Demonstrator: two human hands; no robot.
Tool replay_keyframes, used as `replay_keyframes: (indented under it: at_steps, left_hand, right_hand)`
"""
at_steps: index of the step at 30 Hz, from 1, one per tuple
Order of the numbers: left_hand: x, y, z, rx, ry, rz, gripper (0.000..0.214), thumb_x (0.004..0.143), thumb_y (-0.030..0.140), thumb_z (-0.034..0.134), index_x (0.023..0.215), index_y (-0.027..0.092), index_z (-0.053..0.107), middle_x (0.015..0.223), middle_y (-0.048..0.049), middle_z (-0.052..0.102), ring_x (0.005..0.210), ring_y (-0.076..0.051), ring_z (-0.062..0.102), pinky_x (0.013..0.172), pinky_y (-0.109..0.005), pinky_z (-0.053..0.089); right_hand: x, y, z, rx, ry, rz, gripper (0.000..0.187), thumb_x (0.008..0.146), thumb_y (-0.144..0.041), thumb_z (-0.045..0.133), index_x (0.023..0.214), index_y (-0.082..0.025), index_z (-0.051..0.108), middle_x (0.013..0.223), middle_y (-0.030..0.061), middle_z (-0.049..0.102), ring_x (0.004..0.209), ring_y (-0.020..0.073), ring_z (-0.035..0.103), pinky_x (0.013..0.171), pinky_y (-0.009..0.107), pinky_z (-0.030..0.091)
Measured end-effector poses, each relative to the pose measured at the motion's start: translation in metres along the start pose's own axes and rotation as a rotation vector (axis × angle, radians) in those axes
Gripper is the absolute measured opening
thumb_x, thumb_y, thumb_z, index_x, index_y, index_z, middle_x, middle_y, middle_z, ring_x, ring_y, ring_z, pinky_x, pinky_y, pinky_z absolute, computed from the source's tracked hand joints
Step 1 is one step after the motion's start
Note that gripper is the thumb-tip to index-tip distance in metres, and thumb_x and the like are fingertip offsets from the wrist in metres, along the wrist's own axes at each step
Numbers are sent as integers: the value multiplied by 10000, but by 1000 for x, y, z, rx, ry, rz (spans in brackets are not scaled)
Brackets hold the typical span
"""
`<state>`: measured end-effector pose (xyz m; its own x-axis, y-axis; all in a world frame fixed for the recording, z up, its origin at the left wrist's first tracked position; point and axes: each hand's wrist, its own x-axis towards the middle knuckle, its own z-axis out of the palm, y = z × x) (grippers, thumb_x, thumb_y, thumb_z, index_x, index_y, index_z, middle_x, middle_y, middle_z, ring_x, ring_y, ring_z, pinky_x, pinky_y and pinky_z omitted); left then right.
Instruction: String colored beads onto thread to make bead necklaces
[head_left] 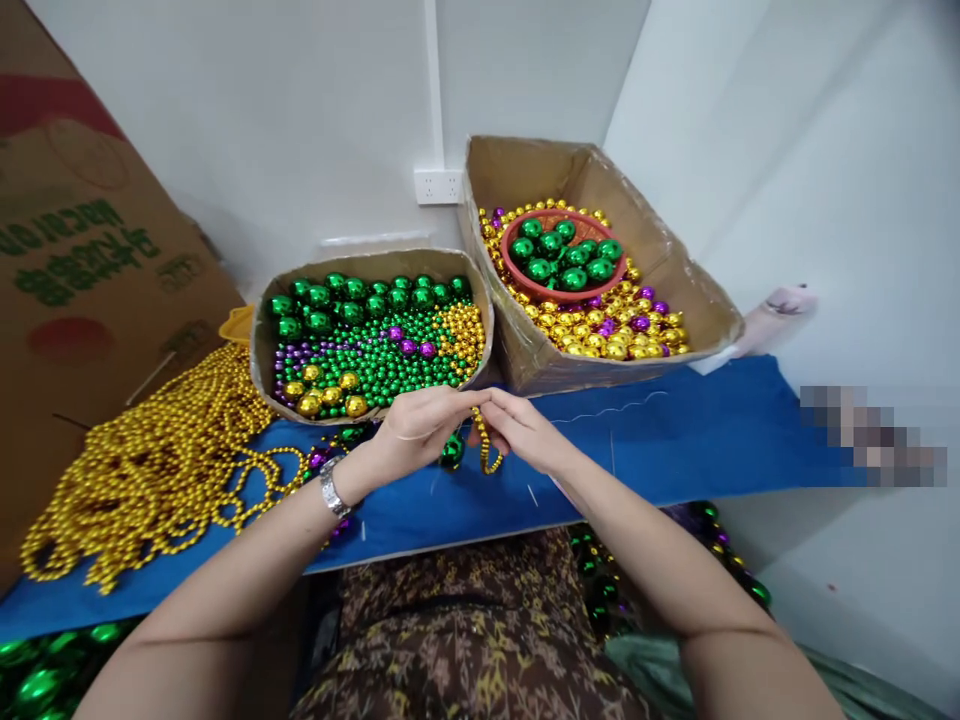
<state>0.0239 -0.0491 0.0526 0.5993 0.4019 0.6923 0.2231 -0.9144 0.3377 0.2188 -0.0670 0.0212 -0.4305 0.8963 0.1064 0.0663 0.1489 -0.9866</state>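
My left hand [420, 425] and my right hand [526, 432] meet at the fingertips above the blue table, just in front of the left box. A short gold bead strand [491, 458] hangs in a curve below the joined fingers, against my right hand, which is closed on it. The left fingers are pinched together; what they grip is hidden. A pale thin line crosses the left hand. Beneath the hands is a shiny green ball [452, 450]; a string of green and purple beads [321, 458] lies to the left, partly behind the wrist.
A cardboard box [281, 405] holds green, purple and gold beads. A taller box [652, 235] holds gold and purple beads and a red bowl [512, 272] of green balls. Gold bead strands [165, 450] are heaped at left. A thin thread [622, 407] lies on the blue table [697, 440].
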Motion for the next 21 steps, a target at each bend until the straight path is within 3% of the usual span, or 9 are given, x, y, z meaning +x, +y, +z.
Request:
replay_keyframes:
  at_steps: [3, 5, 6, 8, 11, 13, 15, 18, 21]
  left_hand:
    - [-1, -7, 2, 209, 13, 196, 393, 876, 49, 510, 1243, 171, 577, 837, -66, 709, 695, -141, 641, 603, -254, 514]
    - [-2, -9, 4, 253, 20, 232, 377, 872, 47, 506, 1221, 166, 581, 814, -58, 707, 676, -138, 637, 588, -250, 508]
    - [-2, -9, 4, 248, 23, 218, 355, 875, 57, 509, 1202, 168, 591, 807, -54, 709, 674, -135, 638, 592, -248, 511]
    - [-4, -6, 4, 190, 19, 108, 307, 890, 92, 511, 1168, 171, 613, 847, -62, 722, 714, -134, 657, 643, -255, 531]
    - [-5, -3, 3, -39, -8, -252, 273, 903, 165, 535, 1158, 158, 631, 870, -73, 737, 727, -134, 679, 655, -251, 545]
    - [-5, -4, 4, -258, -12, -491, 271, 887, 215, 579, 1140, 141, 645, 808, -67, 741, 654, -129, 674, 576, -226, 532]
    - [-5, -4, 5, -431, 4, -625, 277, 857, 244, 627, 1107, 129, 664, 777, -67, 743, 623, -132, 670, 535, -217, 520]
    - [-4, -2, 6, -459, 19, -616, 278, 842, 235, 645, 1099, 138, 681, 787, -60, 738, 646, -130, 663, 570, -226, 523]
    - [-4, 3, 5, -319, 37, -457, 274, 867, 192, 605, 1129, 166, 680, 867, -60, 729, 728, -126, 653, 663, -246, 530]
  right_hand:
    - [3, 11, 7, 210, -190, 102, 444, 928, -558, 439, 1130, -174, 535, 703, 6, 676, 407, 52, 405, 398, 177, 285]
    - [3, 11, 6, 197, -302, 105, 453, 928, -561, 432, 1082, -153, 554, 712, 22, 686, 399, 49, 396, 402, 182, 301]
    - [3, 10, 4, 123, -295, 74, 436, 936, -548, 424, 1043, -151, 568, 727, 26, 689, 407, 51, 403, 416, 187, 319]
    - [0, 3, 1, -153, -128, -34, 369, 961, -483, 408, 958, -164, 594, 760, 26, 689, 482, 71, 478, 487, 203, 377]
    - [-9, -7, 3, -694, 222, -193, 294, 981, -346, 390, 899, -186, 622, 815, 51, 694, 704, 134, 604, 650, 243, 425]
    - [-19, -10, 10, -968, 258, -248, 271, 971, -277, 395, 890, -187, 637, 804, 69, 696, 748, 155, 619, 674, 254, 410]
    - [-28, -14, 18, -1127, 128, -250, 244, 954, -231, 417, 868, -193, 642, 747, 57, 690, 684, 149, 612, 628, 249, 385]
    - [-31, -20, 18, -1069, -63, -245, 208, 951, -280, 464, 872, -216, 646, 744, 25, 693, 653, 140, 611, 599, 239, 382]
    - [-19, -22, 4, -773, 144, -259, 249, 973, -348, 428, 975, -215, 638, 888, 40, 698, 786, 149, 629, 688, 251, 436]
